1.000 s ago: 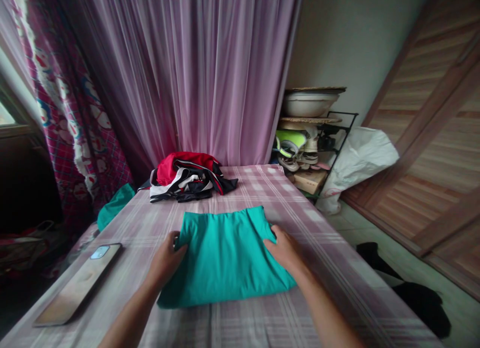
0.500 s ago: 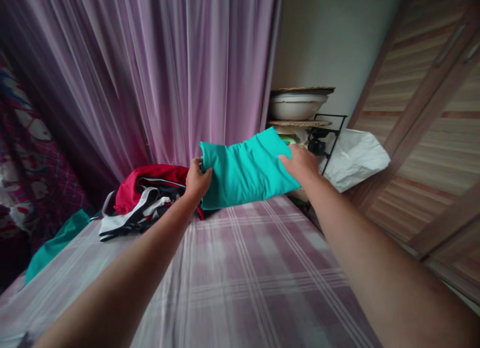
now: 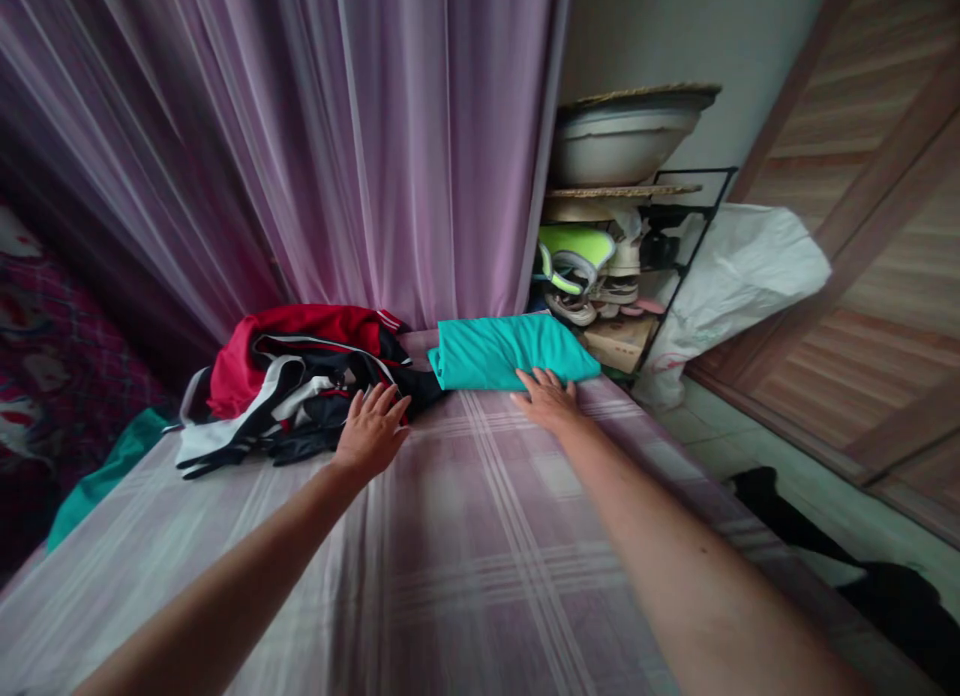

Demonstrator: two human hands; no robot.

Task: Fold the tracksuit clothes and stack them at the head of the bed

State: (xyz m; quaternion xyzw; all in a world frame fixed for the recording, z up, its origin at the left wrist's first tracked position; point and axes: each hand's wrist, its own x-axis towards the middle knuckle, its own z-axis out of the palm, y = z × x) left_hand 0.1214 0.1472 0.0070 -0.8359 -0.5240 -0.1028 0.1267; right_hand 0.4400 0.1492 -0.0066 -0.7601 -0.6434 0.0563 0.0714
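Note:
A folded teal garment (image 3: 502,351) lies flat on the plaid bedsheet (image 3: 465,536), close to the bed's far edge by the curtain. My right hand (image 3: 551,398) rests with spread fingers at its near edge, fingertips on the cloth. To the left, a loose heap of red, black and white clothes (image 3: 300,376) sits on the bed. My left hand (image 3: 371,431) is open over the heap's right side, fingers apart and holding nothing; I cannot tell whether it touches the cloth.
Behind the bed hangs a purple curtain (image 3: 420,146). A black rack (image 3: 697,241) holds shoes and a large white basin (image 3: 626,141), beside a white sack (image 3: 757,276) and wooden cupboard doors (image 3: 847,276). Dark cloth (image 3: 862,576) lies on the floor at right.
The folded teal garment, held up between both hands before, now lies on the bed. Both hands have let go; the left has moved down over the clothes heap. The view has tilted down.

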